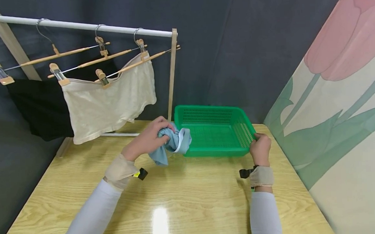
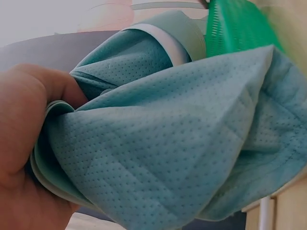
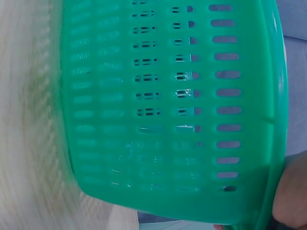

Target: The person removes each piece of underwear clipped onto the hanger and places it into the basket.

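My left hand [image 1: 153,135] grips a bunched light blue garment [image 1: 180,140] beside the left side of the green plastic basket [image 1: 215,152]. In the left wrist view the garment [image 2: 158,134] shows fine perforated fabric and a band with a white edge; its loose folds spread away from the fingers. At the basket's front right corner, my right hand [image 1: 261,148] holds the rim. The right wrist view shows the slotted basket wall [image 3: 163,105] up close, with part of the hand [image 3: 291,194] at the rim. No clothing shows inside the basket.
A rack with a white rail [image 1: 82,26] stands at the back left of the wooden table [image 1: 185,192]. Clip hangers on it carry black shorts [image 1: 42,108] and cream shorts [image 1: 112,100]. A dark curtain [image 1: 215,51] hangs behind; a tulip-painted wall [image 1: 342,122] borders the right.
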Available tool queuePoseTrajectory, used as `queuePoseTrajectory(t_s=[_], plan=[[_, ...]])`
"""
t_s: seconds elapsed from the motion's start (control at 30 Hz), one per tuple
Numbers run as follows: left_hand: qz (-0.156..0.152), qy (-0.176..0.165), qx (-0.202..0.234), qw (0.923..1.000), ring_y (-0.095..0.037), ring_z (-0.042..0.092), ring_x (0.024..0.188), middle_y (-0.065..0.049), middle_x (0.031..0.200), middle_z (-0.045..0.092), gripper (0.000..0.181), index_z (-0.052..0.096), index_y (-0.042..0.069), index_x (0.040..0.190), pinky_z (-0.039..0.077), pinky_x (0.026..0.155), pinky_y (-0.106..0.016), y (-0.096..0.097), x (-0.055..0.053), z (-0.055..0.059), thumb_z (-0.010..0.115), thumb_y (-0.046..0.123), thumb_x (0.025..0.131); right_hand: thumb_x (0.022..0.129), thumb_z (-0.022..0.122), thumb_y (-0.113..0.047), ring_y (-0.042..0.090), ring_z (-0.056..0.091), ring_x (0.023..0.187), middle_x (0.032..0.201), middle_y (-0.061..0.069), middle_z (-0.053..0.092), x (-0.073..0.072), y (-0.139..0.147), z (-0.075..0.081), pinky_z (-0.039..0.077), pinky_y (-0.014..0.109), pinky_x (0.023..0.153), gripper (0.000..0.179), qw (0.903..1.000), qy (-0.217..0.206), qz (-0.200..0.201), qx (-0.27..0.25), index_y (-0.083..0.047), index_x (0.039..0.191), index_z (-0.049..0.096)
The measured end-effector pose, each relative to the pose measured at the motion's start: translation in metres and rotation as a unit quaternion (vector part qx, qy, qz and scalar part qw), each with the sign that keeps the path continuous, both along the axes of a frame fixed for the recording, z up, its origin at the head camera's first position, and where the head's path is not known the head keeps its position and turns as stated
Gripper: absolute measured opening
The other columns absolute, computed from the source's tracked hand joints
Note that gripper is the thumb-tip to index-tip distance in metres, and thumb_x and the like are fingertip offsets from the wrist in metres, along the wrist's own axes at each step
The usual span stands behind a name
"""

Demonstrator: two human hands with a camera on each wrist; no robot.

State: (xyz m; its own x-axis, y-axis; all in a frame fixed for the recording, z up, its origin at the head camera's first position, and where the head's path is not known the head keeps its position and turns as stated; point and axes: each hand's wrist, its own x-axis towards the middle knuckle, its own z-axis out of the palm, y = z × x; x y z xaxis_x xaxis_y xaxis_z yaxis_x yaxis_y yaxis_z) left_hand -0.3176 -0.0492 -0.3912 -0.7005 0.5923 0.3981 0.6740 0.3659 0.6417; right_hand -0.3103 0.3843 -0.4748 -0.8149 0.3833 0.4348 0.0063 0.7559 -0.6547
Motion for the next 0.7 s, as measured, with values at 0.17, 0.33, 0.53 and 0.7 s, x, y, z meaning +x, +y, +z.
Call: queuePoseTrajectory(t_s=[0.17, 0.33, 0.53, 0.7], plan=[[0.017, 0.001, 0.026, 0.9995, -0.023, 0.052, 0.093, -0.010, 0.111, 0.057, 0.022, 0.071, 0.009, 0.108, 0.044, 0.079, -0.035, 0.007, -0.014, 0.012, 0.059, 0.001, 0.092, 0.089, 0.038, 0.014, 0.057, 0.055, 0.119, 0.125, 0.042, 0.059, 0.002, 0.000, -0.001, 0.047, 0.064, 0.097, 0.041, 1.0000, -0.007, 0.000, -0.005, 0.023, 0.124, 0.058], [0.028, -0.003, 0.039, 0.9989, -0.025, 0.052, 0.095, -0.011, 0.112, 0.057, 0.024, 0.072, 0.010, 0.111, 0.043, 0.080, -0.036, 0.014, -0.023, 0.019, 0.057, 0.002, 0.093, 0.089, 0.038, 0.014, 0.057, 0.054, 0.120, 0.126, 0.041, 0.058, 0.000, 0.000, -0.001, 0.046, 0.064, 0.099, 0.041, 1.0000, -0.008, -0.001, -0.001, 0.022, 0.124, 0.058], [0.038, -0.010, 0.043, 0.9983, -0.025, 0.052, 0.098, -0.010, 0.115, 0.057, 0.026, 0.072, 0.012, 0.112, 0.042, 0.083, -0.038, 0.022, -0.032, 0.024, 0.056, 0.004, 0.093, 0.088, 0.037, 0.014, 0.057, 0.054, 0.119, 0.126, 0.040, 0.059, 0.000, 0.000, -0.003, 0.047, 0.065, 0.097, 0.042, 1.0000, -0.006, -0.008, 0.000, 0.023, 0.123, 0.059], [0.044, -0.016, 0.053, 0.9975, -0.026, 0.052, 0.099, -0.011, 0.118, 0.058, 0.025, 0.072, 0.012, 0.114, 0.043, 0.085, -0.039, 0.031, -0.040, 0.026, 0.056, 0.006, 0.095, 0.088, 0.038, 0.014, 0.058, 0.054, 0.118, 0.124, 0.040, 0.060, -0.001, 0.001, -0.003, 0.046, 0.065, 0.098, 0.042, 1.0000, -0.001, -0.007, 0.005, 0.023, 0.122, 0.060]])
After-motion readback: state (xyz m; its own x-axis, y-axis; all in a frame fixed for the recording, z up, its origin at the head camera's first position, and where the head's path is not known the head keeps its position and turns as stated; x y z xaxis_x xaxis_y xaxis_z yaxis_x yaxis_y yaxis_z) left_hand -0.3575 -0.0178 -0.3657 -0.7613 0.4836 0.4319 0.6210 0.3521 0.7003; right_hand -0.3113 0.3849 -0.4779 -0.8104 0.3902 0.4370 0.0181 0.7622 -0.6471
